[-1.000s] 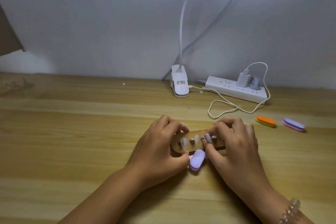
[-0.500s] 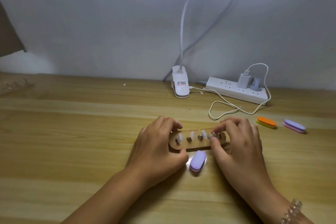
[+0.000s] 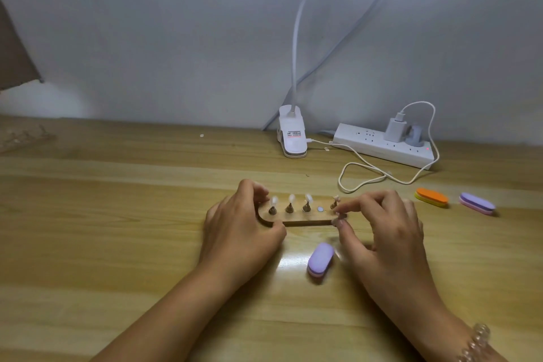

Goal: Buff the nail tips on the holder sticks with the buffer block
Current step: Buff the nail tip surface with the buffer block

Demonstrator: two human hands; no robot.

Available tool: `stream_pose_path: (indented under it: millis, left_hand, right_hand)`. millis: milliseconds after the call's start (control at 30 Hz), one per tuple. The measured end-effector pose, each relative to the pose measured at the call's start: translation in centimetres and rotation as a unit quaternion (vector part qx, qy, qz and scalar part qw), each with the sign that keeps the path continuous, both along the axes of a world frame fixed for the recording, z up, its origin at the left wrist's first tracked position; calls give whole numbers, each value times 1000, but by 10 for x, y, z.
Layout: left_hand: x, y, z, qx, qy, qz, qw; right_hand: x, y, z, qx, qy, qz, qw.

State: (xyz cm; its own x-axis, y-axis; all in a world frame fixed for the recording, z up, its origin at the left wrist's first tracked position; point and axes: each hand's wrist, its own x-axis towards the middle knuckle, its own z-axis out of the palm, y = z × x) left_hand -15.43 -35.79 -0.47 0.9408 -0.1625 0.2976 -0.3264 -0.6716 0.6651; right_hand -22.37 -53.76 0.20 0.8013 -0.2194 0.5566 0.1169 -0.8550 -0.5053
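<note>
A beaded bracelet [image 3: 477, 339] circles the right wrist at the bottom edge. Both forearms reach forward over a light wooden table [image 3: 102, 244] with long grain bands and a bright glare patch near the middle.

On that glare lies the lilac buffer block [image 3: 320, 258], a rounded oblong with a pinker underside. It lies flat between the two wrists, and neither hand touches it.

Just beyond it sits the wooden base [image 3: 302, 217], a flat bar with rounded ends. The left hand [image 3: 241, 229] grips its left end, thumb on the near edge and fingers curled over the far edge. Three holder sticks [image 3: 290, 208] stand upright in a row, each topped with a clear nail tip [image 3: 291, 198]. To their right is a socket [image 3: 320, 209] showing a pale blue dot. A fourth stick [image 3: 334, 203] leans at the right end.

The right hand [image 3: 388, 223] has its thumb and forefinger drawn together at that right end. Blur hides whether they pinch anything.

Farther right, well apart from the base, lie an orange and yellow buffer [image 3: 431, 197] and a purple buffer [image 3: 476, 203]. Behind them a white cable [image 3: 361, 178] loops to a charger [image 3: 396, 128] plugged into a white power strip [image 3: 382, 148]. A clip lamp [image 3: 292, 138] stands by the strip, its neck rising along the grey wall [image 3: 147, 38].
</note>
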Motion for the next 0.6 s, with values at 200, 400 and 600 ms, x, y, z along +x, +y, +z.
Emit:
stream_pose_path:
  millis: [200,400,600]
  left_hand:
    - [-1,0,0,-8,-57,24,998]
    - [-19,-8,5,26,-147,-156,977]
    - [-13,-7,1,-7,-85,-230,969]
  right_hand:
    - [0,0,0,34,-5,72,997]
    - [0,5,1,15,-26,152,988]
    - [-4,6,0,27,-12,172,985]
